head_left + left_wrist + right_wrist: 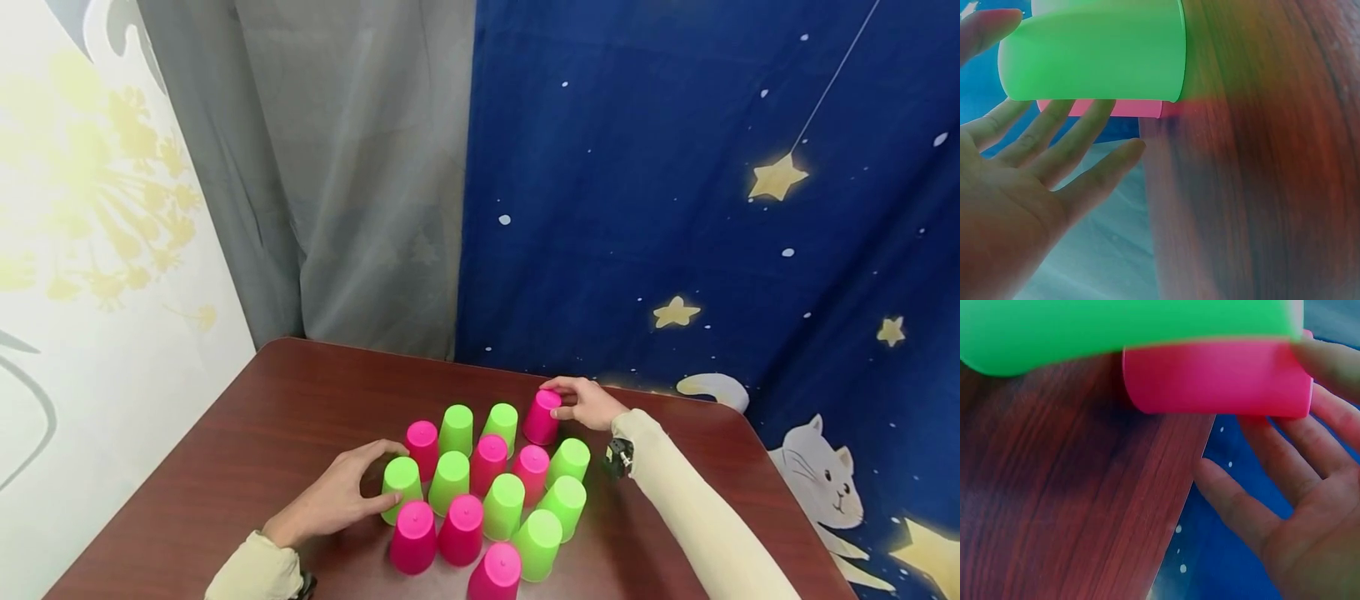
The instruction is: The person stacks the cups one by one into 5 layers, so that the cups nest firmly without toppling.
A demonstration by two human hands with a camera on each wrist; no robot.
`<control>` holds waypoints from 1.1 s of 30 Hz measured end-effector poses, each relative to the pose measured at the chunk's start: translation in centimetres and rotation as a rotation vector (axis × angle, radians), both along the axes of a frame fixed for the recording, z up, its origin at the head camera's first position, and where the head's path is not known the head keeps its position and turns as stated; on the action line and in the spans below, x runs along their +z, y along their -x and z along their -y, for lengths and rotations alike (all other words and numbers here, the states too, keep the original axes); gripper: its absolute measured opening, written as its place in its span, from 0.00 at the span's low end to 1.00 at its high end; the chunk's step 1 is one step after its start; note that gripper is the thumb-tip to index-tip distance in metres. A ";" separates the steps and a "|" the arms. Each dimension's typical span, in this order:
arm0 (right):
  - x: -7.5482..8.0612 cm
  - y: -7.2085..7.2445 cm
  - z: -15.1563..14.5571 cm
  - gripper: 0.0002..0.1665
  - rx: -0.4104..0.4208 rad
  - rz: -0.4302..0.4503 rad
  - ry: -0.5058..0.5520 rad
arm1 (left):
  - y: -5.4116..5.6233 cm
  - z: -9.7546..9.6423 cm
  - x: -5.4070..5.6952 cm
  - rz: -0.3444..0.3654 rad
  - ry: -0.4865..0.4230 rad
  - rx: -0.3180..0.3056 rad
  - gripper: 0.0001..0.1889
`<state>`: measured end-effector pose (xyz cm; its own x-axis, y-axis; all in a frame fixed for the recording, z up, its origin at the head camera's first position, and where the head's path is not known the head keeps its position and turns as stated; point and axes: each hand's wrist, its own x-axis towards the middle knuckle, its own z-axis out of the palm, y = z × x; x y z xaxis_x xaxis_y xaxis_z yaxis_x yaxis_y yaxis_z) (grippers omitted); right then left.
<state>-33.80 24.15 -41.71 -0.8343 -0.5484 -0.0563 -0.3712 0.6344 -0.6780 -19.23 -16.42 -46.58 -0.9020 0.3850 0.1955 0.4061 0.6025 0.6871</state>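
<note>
Several pink and lime-green plastic cups stand upside down in a close group on the table. My left hand (337, 493) holds a green cup (401, 479) at the group's left edge, thumb on the near side and fingers round the far side. At the back right corner of the group, my right hand (588, 405) grips a pink cup (542, 419) between thumb and fingers. The left wrist view shows the same green cup (1097, 56) with fingers behind it. In the right wrist view the pink cup (1216, 378) is partly covered by a nearer green cup (1116, 328).
Nearest the front stands a pink cup (495, 573), cut off by the picture's lower edge. The dark red-brown wooden table (247, 425) ends at the back against a grey curtain (375, 167) and a blue starry curtain (637, 167). A white patterned panel (97, 333) rises on the left.
</note>
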 end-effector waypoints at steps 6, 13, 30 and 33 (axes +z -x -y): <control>0.4 1.1 0.1 0.27 -0.004 0.013 -0.007 | -0.1 0.0 -0.1 -0.015 -0.003 -0.010 0.26; 0.7 2.6 0.7 0.27 -0.019 0.024 -0.033 | 0.0 0.0 -0.3 0.015 -0.035 -0.017 0.27; 1.9 4.9 2.4 0.27 -0.132 0.012 -0.044 | 0.2 -0.2 -0.3 0.023 -0.037 0.000 0.27; 1.8 5.2 2.9 0.27 -0.155 0.006 -0.044 | 0.2 -0.2 -0.3 0.024 -0.035 0.003 0.27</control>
